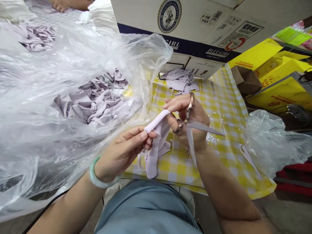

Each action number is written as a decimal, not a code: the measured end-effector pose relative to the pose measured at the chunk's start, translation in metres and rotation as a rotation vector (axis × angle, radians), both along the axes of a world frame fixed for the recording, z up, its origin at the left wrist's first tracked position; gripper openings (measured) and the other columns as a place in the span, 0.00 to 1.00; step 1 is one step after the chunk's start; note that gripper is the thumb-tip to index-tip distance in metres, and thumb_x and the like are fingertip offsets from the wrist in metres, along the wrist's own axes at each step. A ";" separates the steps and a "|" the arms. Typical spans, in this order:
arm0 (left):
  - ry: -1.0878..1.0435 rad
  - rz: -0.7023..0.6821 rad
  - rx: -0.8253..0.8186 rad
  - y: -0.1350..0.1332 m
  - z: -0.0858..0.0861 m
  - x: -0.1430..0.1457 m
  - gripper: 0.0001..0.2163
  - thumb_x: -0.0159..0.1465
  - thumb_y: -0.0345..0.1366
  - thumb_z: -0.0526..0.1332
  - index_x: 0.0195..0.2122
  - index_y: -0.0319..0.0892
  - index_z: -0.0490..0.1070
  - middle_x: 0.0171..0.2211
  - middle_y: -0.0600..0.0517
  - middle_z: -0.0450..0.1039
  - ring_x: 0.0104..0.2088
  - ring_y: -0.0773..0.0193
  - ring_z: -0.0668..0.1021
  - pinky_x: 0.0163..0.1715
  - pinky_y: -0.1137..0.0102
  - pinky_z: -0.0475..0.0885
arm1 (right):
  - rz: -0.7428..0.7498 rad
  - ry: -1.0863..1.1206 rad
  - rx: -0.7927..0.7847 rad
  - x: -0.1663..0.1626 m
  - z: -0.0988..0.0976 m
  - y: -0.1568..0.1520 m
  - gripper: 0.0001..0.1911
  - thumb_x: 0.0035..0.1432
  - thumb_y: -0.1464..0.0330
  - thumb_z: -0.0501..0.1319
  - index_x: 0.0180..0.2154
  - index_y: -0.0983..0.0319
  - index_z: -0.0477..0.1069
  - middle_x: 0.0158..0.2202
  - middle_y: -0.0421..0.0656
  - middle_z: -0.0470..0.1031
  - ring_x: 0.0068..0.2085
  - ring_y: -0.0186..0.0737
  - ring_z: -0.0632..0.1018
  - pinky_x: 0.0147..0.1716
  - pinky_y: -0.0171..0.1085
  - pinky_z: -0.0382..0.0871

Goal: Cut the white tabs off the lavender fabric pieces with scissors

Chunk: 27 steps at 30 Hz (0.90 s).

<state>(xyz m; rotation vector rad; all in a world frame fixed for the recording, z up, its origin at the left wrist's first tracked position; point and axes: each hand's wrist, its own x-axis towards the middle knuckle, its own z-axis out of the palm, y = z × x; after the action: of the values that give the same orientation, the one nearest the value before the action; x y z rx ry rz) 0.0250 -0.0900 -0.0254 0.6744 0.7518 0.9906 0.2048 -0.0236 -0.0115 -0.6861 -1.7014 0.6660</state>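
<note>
The left hand (126, 143) pinches smooth lilac cloth (161, 129). The right hand (200, 116) pinches it too, pointy scissors (206, 128) on its fingers (178, 103).

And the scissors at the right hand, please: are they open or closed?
Open. The blades of the scissors in the right hand spread apart, one pointing rightward, the other downward.

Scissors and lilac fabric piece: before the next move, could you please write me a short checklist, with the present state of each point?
1. Fabric piece held by the left hand: ok, one edge is pinched.
2. Scissors carried in the right hand: ok.
3. Scissors closed: not ok, the blades stand apart.
4. Scissors clear of the fabric piece: ok, the blades lie to its right in view.
5. Plastic bag clear of the blades: ok.
6. Blades sharp: cannot tell.
</note>
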 end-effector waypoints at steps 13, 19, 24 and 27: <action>0.208 0.107 0.325 -0.007 -0.010 0.013 0.11 0.67 0.36 0.60 0.32 0.41 0.81 0.48 0.45 0.68 0.54 0.56 0.69 0.49 0.69 0.69 | -0.007 -0.022 -0.531 -0.008 -0.078 -0.075 0.05 0.56 0.67 0.65 0.32 0.59 0.69 0.28 0.37 0.71 0.27 0.33 0.72 0.27 0.34 0.68; 0.298 0.174 0.335 -0.010 -0.028 0.037 0.11 0.68 0.36 0.59 0.32 0.42 0.78 0.43 0.47 0.64 0.49 0.58 0.70 0.43 0.69 0.70 | -0.026 -0.102 -0.686 0.007 -0.073 -0.093 0.16 0.57 0.54 0.65 0.35 0.59 0.68 0.29 0.40 0.71 0.29 0.37 0.72 0.31 0.37 0.69; 0.446 0.073 0.491 -0.010 -0.040 0.052 0.13 0.71 0.35 0.54 0.30 0.42 0.73 0.43 0.48 0.64 0.52 0.58 0.66 0.52 0.66 0.64 | -0.106 -0.498 -0.598 0.052 -0.050 -0.093 0.26 0.53 0.45 0.65 0.25 0.61 0.66 0.25 0.40 0.68 0.28 0.36 0.68 0.30 0.36 0.61; 0.450 0.008 0.526 -0.010 -0.044 0.060 0.13 0.71 0.33 0.53 0.29 0.42 0.71 0.44 0.48 0.63 0.52 0.59 0.65 0.54 0.67 0.62 | -0.104 -0.576 -0.611 0.063 -0.048 -0.095 0.28 0.52 0.43 0.64 0.23 0.61 0.65 0.21 0.38 0.67 0.26 0.34 0.67 0.29 0.35 0.58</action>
<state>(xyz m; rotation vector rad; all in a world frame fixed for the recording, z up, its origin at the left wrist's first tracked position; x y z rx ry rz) 0.0850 -0.1005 -0.0692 1.3838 0.8882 1.0661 0.2679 -0.1190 -0.0596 -1.4986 -1.9637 0.9927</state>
